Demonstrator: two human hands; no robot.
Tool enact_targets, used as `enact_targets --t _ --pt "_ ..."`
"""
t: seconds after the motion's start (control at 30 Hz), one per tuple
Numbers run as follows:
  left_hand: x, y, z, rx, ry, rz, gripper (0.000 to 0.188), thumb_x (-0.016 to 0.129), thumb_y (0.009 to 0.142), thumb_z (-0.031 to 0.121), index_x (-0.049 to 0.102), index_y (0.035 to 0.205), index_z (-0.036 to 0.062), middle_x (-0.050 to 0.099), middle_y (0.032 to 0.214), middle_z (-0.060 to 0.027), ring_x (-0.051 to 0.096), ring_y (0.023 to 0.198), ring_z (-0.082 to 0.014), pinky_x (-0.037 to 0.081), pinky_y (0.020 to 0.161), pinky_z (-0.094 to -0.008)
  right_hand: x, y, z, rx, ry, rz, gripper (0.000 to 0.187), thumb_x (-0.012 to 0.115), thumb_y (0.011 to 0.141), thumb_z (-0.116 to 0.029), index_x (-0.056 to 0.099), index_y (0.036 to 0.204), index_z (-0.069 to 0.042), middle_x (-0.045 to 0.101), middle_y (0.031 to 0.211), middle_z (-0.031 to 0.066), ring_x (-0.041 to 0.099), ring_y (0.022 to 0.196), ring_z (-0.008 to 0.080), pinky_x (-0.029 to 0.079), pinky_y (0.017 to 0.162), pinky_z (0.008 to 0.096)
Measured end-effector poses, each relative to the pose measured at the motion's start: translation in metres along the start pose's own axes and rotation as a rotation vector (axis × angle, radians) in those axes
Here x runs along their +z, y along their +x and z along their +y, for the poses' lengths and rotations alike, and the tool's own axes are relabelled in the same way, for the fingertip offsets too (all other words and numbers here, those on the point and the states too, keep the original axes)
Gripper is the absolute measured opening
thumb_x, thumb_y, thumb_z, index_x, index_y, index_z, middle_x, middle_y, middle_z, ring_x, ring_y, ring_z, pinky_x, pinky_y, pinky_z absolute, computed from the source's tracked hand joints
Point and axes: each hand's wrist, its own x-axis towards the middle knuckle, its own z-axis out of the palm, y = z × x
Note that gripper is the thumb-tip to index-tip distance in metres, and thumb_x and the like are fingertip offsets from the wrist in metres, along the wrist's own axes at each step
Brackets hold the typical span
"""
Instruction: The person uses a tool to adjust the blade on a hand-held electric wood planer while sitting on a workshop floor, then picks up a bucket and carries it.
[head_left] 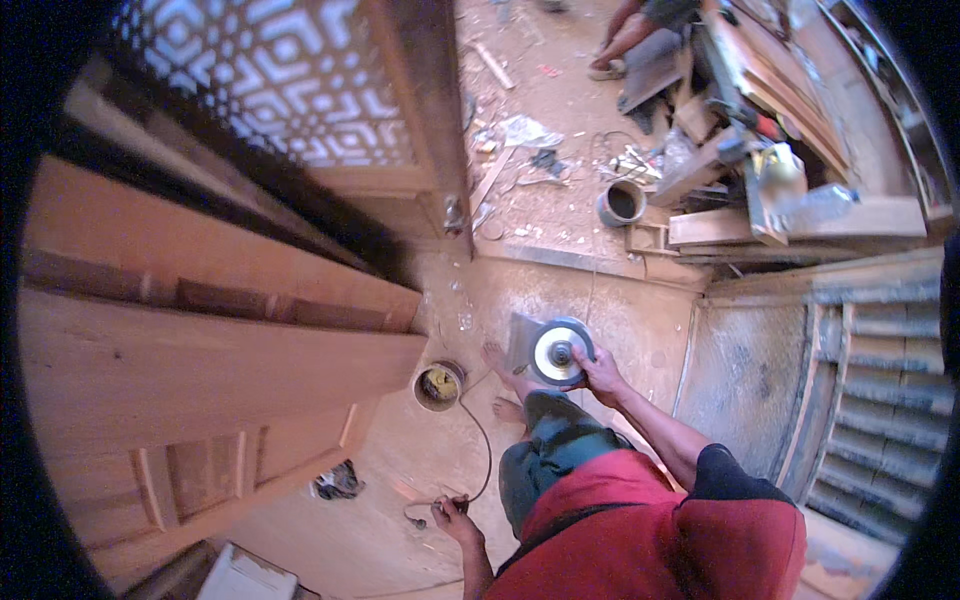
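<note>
My right hand [602, 380] is closed at the edge of an angle grinder [548, 356], whose round disc faces up with a dark rim, a pale ring and a metal hub nut. The disc hides most of the tool's body. A flat grey piece [521, 340] shows just left of the disc. Lower down, my left hand [456, 522] is closed around a dark power cord [489, 450]. The cord loops up past a bucket [437, 388] toward my feet, and a short end sticks out left of my fingers.
Panelled wooden doors [230, 350] lean along the left. A door with a patterned lattice [270, 75] stands behind them. Past the threshold lie scraps, a second bucket [621, 204] and piled timber [780, 90]. Another person's leg [625, 45] shows at the top. Louvred shutters [880, 400] stand right.
</note>
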Motion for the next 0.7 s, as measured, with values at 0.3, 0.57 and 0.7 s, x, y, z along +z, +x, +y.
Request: enact_targets --t 0.3,0.57,0.7 --pt "0.141 -0.005 0.111 0.374 0.566 -0.807 0.017 0.047 0.101 0.019 0.055 0.100 0.0041 0.055 0.071 -0.0034 0.055 0.062 -0.0110 0.048 0.058 -0.0269 -0.139 -0.090 -0.026 -0.187 0.375 0.419 0.038 0.051 0.100 -0.031 0.045 0.130 -0.009 0.060 0.116 0.0099 0.067 0.095 0.0272 0.064 0.063 0.0444" --pt "0.376 -0.028 0.133 0.429 0.795 -1.057 0.027 0.048 0.100 0.017 0.053 0.122 0.0024 0.052 0.065 -0.0017 0.052 0.054 -0.0092 0.043 0.047 -0.0251 -0.240 -0.068 -0.036 -0.192 0.659 0.716 0.039 0.053 0.099 -0.031 0.045 0.130 -0.010 0.058 0.119 0.0106 0.066 0.098 0.0281 0.062 0.068 0.0479" --pt "0.490 -0.040 0.154 0.323 0.922 -1.094 0.041 0.051 0.098 0.014 0.045 0.138 0.0076 0.051 0.069 -0.0020 0.051 0.057 -0.0102 0.049 0.048 -0.0269 -0.263 -0.052 -0.050 -0.292 0.883 0.779 0.037 0.053 0.099 -0.030 0.044 0.132 -0.014 0.056 0.122 0.0097 0.064 0.095 0.0312 0.060 0.063 0.0489"
